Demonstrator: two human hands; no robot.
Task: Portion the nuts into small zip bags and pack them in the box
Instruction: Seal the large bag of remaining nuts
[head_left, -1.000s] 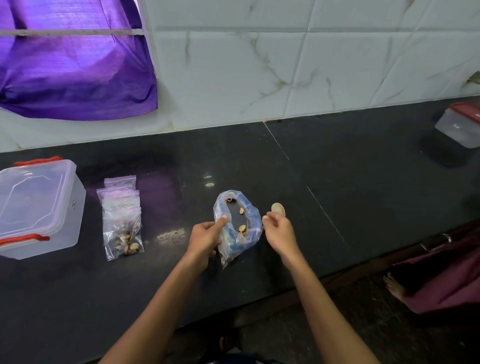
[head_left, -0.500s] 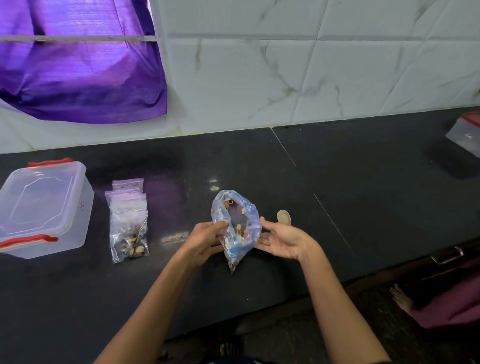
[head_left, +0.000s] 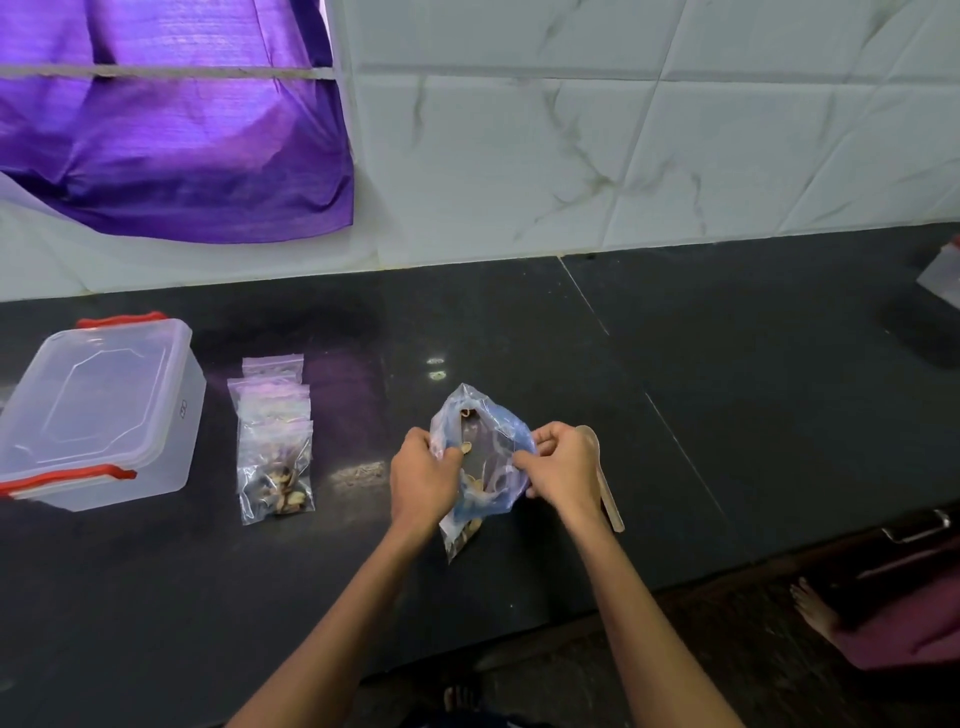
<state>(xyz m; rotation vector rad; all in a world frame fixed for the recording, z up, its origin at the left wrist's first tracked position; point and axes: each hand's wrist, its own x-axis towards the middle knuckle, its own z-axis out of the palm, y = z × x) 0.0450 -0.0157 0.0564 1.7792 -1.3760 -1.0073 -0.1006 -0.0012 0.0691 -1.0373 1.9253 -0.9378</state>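
One camera on the person's head looks forward and down, close over the near edge of the dark counter (head_left: 727, 415).

On the bench (head_left: 727, 415) in front of me, the box (head_left: 98, 415) sits far to my left. The small zip bags (head_left: 272, 441) lie just right of it. The big bag (head_left: 483, 457) is between my hands, with nuts (head_left: 467, 447) inside. A spoon (head_left: 605, 483) lies just right of it.

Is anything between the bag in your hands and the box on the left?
Yes: the stack of small zip bags lies on the counter between the blue bag and the box, whose lid is still clipped shut.
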